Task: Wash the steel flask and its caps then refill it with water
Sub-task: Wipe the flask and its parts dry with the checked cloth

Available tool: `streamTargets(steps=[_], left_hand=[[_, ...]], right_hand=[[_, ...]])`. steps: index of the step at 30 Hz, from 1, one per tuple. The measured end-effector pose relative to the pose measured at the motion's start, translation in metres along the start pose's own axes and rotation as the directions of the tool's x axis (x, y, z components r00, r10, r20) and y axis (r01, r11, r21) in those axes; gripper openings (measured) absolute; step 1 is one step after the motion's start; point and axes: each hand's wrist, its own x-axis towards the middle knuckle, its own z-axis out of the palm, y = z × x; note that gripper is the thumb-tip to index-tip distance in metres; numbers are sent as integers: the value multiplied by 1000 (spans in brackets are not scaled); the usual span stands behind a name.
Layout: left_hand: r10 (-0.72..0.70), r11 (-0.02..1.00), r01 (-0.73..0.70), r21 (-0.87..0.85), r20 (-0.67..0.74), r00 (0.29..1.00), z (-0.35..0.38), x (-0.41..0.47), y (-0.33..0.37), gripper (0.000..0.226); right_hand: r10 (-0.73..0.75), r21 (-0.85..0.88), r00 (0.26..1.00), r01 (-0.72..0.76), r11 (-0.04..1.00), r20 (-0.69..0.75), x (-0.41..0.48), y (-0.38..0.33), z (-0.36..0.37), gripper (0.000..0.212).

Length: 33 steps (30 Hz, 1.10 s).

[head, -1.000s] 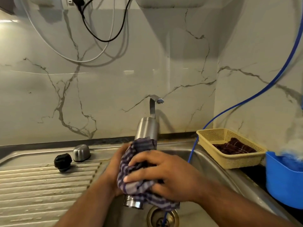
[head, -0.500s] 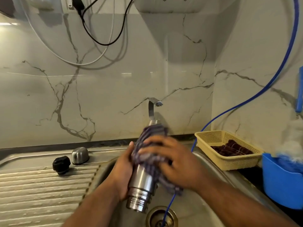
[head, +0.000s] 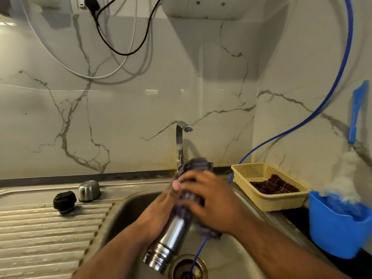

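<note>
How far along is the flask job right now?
Done: black plastic cap and domed steel cap are off, on the steel drainboard. In hand: left hand holds the cylindrical steel flask mouth-down; right hand grips a checked purple cloth around it. Left: refilling, recapping.

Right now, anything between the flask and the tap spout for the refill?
Only the checked cloth: the right hand holds it wrapped over the flask at the end nearest the tap spout. The left hand holds the flask tilted, mouth down toward the drain.
</note>
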Motion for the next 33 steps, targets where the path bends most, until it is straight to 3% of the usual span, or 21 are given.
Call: streamTargets(steps=[2,6,10,14,16,18,19,21,23,25,26,28,31,33], left_hand=[[34,998,-31,55,-58,998,-2,1,-3,124],[-34,868,52,494,-45,998,-2,6,0,167],[-28,842,45,537,-40,999,-7,11,-5,177],[-32,788,98,608,-118,992,-3,15,-8,161],[38,775,49,630,-124,992,-3,18,-16,144],[142,791,-25,611,-145,979,-8,23,-28,108],[161,798,-26,603,-171,972,-10,24,-33,95],[178,821,-21,570,-222,959,-13,25,-35,88],[199,841,-40,539,-241,950,-12,25,-35,88],[219,859,-73,507,-233,947,-11,26,-33,89],[227,867,-94,490,-221,949,-9,25,-31,89],[230,881,-125,456,-184,956,-7,24,-31,89],[227,891,-146,430,-142,963,-10,20,-27,90],[267,855,-161,492,-152,952,-15,18,-22,89]], right_hand=[[-77,25,994,75,997,74,2,0,2,35],[163,-34,968,-172,984,-190,12,21,-3,31],[-77,-45,995,80,996,63,1,8,1,39],[231,-55,948,-248,967,-220,11,25,-4,36],[88,-140,988,-106,985,-127,6,18,-3,38],[-104,-168,994,105,980,19,0,11,3,41],[-111,-162,994,108,981,-8,3,11,4,42],[73,23,967,-70,997,-243,12,16,-1,40],[339,339,866,-214,916,-369,16,19,-13,29],[487,494,812,-295,818,-322,12,19,-18,16],[518,530,819,-334,779,-246,9,19,-18,31],[498,588,860,-345,731,-114,6,12,-16,58],[297,503,950,-210,839,-99,8,-2,-20,59],[239,415,964,-172,893,-114,7,-6,-22,55]])
